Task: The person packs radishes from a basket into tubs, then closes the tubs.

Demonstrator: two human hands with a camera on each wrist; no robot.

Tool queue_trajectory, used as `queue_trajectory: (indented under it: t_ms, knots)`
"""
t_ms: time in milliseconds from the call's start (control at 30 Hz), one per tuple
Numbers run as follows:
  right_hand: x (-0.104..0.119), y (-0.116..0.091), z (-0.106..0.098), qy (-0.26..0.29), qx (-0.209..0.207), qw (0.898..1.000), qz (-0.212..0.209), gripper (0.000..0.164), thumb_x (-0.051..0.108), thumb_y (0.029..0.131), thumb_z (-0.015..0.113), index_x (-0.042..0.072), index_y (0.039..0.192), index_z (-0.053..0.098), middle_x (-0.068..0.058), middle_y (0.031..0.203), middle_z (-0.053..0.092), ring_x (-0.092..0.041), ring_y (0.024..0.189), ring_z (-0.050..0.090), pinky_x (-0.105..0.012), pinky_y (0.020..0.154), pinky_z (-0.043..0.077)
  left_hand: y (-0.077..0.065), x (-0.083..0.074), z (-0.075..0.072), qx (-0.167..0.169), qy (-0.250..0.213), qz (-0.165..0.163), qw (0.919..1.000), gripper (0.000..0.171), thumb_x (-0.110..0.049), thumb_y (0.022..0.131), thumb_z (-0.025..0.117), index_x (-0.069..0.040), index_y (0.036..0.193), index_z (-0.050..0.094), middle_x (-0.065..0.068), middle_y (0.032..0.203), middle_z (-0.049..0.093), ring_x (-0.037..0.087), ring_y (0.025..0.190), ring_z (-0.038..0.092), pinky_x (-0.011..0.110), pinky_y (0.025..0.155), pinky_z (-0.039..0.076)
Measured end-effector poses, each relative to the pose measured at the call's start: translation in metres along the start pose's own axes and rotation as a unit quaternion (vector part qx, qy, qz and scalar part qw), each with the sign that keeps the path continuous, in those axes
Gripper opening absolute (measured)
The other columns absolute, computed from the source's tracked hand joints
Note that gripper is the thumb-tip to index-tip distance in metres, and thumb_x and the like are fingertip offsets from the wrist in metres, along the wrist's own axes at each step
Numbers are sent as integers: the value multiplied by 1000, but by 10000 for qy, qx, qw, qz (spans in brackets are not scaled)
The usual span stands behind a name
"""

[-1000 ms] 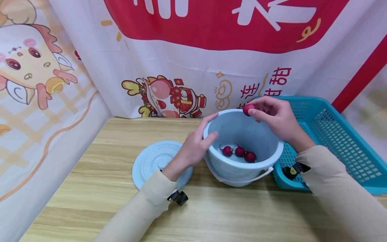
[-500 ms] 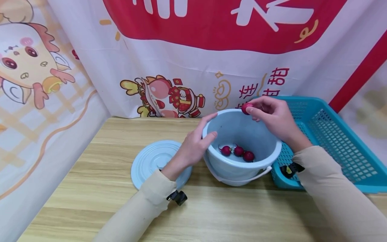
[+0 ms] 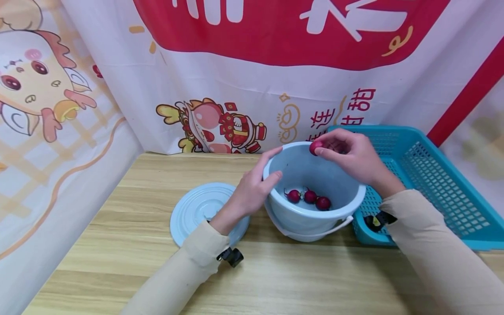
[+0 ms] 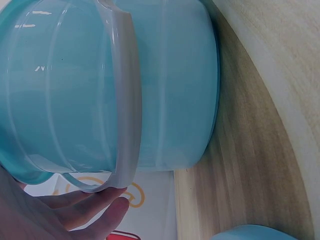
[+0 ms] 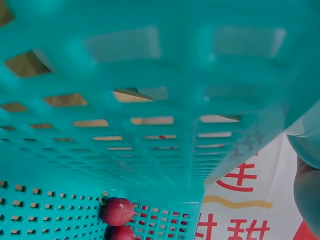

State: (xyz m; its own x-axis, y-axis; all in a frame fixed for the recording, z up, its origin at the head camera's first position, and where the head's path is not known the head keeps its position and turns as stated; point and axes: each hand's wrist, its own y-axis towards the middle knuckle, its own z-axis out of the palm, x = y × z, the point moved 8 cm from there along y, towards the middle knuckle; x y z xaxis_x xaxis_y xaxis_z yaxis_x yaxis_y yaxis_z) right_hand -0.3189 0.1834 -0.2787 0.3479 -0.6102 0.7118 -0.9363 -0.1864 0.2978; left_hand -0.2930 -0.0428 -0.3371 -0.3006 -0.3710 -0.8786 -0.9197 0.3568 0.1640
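My right hand (image 3: 356, 155) pinches a red radish (image 3: 315, 147) between thumb and fingertips, over the far right part of the light blue bucket's opening. The bucket (image 3: 303, 223) stands on the table, and three radishes (image 3: 309, 197) lie together on its floor. At its left rim, my left hand (image 3: 252, 190) grips the bucket, with the thumb over the edge and the fingers along the outside. The left wrist view shows the bucket's pale handle (image 4: 128, 100) hanging down against the wall, with fingertips close below it.
A round blue lid (image 3: 189, 214) lies left of the bucket, partly under my left forearm. To the right stands a teal slotted basket (image 3: 409, 131); the right wrist view shows two radishes (image 5: 117, 211) inside it. A printed cloth (image 3: 236, 78) hangs behind the wooden table (image 3: 118, 245).
My right hand has shifted slightly left and down with the radish, further over the bucket's opening. My left hand keeps its grip on the rim, and the three radishes inside lie as before.
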Motion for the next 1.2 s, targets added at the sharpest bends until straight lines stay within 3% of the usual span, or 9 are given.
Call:
queue_trajectory:
  t_ms: [333,1200]
  knots:
    - [2,0,1,-203,148,9994,-255,39,37,94,80,19,129,74,-4,112,72,-23,95,61,-25,75,56,0,-1,0,2,7,58,10000,59,-35,107,48,-43,163,32,2,169,41,30,150,49,62,117,48]
    - [0,1,2,-304,178,9991,-229,31,33,99,75,17,125,76,-6,110,72,-23,94,61,-25,75,55,1,0,0,12,-21,82,10000,59,-35,107,48,-43,163,32,1,169,42,29,150,49,62,114,50]
